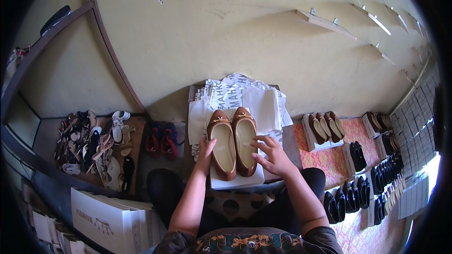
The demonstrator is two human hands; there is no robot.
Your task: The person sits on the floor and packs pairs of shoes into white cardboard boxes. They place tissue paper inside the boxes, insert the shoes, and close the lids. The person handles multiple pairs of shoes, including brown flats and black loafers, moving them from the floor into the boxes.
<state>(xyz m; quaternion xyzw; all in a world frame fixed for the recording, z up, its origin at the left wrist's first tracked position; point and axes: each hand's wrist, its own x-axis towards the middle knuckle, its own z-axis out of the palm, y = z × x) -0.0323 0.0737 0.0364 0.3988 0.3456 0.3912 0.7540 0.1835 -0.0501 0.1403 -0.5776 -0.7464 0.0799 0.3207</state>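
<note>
A pair of brown flat shoes with small bows and cream insoles lies side by side, toes away from me, on a white shoebox. My left hand rests along the outer side of the left shoe, its thumb by the rim and its fingers extended. At the outer edge of the right shoe, my right hand has its fingers apart, fingertips at the rim. Behind the box, printed wrapping paper and plain white sheets are piled on a low table.
Red shoes stand left of the table, beside a heap of mixed sandals. White boxes are near my left leg. Rightward, brown flats and several black shoes stand on boxes over patterned flooring. Small shelves jut from the wall.
</note>
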